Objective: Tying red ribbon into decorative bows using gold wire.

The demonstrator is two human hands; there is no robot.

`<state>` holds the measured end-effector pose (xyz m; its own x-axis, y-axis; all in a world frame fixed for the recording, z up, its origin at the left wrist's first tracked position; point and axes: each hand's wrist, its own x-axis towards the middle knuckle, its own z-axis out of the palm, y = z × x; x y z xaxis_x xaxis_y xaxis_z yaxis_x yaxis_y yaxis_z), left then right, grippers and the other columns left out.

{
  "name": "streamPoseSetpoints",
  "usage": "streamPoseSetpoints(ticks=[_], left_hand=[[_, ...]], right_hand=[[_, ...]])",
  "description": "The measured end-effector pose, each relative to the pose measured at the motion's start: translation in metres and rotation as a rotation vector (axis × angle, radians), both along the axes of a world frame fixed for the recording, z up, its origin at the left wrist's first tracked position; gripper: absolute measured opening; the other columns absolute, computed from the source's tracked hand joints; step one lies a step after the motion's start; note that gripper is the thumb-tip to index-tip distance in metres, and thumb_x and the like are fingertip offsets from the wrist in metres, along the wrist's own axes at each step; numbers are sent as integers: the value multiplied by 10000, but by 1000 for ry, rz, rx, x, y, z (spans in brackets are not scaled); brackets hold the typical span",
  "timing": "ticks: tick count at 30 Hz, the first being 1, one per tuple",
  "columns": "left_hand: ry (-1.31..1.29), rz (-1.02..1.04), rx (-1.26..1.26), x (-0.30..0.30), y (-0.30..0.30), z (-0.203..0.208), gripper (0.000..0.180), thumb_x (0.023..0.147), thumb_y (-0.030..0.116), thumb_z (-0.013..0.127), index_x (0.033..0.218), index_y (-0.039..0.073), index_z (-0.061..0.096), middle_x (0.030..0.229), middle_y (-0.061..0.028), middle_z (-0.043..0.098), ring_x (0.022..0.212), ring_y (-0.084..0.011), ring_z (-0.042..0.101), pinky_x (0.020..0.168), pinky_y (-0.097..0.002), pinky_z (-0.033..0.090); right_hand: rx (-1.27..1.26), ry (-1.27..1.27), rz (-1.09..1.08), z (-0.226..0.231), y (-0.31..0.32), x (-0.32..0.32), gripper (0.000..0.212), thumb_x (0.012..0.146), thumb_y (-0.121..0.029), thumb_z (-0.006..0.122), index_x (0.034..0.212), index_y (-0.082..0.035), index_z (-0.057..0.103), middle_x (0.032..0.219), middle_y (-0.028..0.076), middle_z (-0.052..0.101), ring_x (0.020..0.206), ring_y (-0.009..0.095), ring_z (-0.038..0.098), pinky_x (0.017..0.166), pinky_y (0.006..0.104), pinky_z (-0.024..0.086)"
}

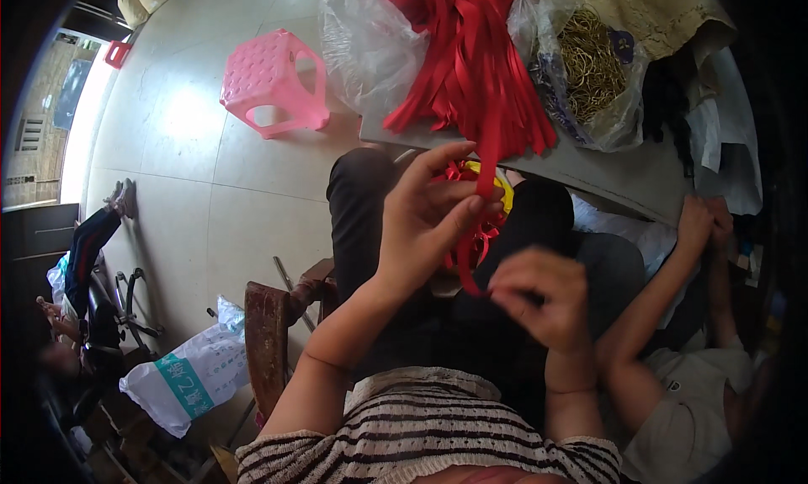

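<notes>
A narrow red ribbon (487, 160) runs down in front of my lap. My left hand (421, 227) pinches it between thumb and fingers, and the ribbon's upper part rises above the grip. Lower down and to the right, my right hand (547, 295), slightly smeared by motion, has its fingertips closed at the ribbon's bottom end. On the table edge beyond lies a thick bundle of long red ribbons (471, 71). Between my knees, partly hidden by my left hand, are looped red ribbon pieces (481, 242) beside something yellow (507, 194).
A grey table (635, 172) carries a clear plastic bag (366, 50) and a bag of gold-coloured cords (589, 67). Left of it stands a pink stool (273, 80). At my right a co-worker's hands (705, 219) meet by the table edge. A white-and-teal sack (189, 383) lies left of a wooden chair arm (268, 341).
</notes>
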<state>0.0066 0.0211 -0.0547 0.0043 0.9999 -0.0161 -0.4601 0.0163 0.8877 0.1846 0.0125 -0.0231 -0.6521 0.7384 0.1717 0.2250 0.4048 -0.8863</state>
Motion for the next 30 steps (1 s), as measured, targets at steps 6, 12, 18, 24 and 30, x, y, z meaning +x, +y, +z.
streamPoseSetpoints(ticks=[6,12,18,24,30], left_hand=[[144,-136,14,16,-16,-4,519,839,-63,560,1302,1,335,937,-120,667,895,-154,634,828,-243,461],[78,-180,-15,17,-25,-7,528,832,-91,537,1305,-1,323,931,-132,661,898,-166,631,816,-259,467],[-97,-226,-27,26,-19,-4,496,913,78,484,1350,14,258,877,-118,637,818,-153,622,780,-247,461],[96,-382,-116,26,-21,-4,410,978,208,394,1330,4,346,707,-4,488,540,-72,448,539,-176,382],[21,-336,-150,18,-25,-3,332,942,50,451,1264,-28,479,798,-58,611,586,-61,533,567,-171,446]], right_hand=[[-367,669,-443,-18,27,-12,120,749,37,664,842,0,598,1013,131,610,897,181,607,867,291,452],[-308,731,-528,-20,35,-6,121,787,45,645,873,20,563,961,117,619,845,114,592,795,244,481],[-223,604,-589,-16,30,-8,128,783,59,651,872,24,567,956,110,619,821,100,592,738,218,493],[-131,569,-630,-17,37,0,127,784,56,653,874,26,568,954,114,617,813,108,597,754,227,495],[114,474,-894,-16,50,-1,125,796,22,659,872,7,561,1009,114,601,825,119,580,756,250,501]])
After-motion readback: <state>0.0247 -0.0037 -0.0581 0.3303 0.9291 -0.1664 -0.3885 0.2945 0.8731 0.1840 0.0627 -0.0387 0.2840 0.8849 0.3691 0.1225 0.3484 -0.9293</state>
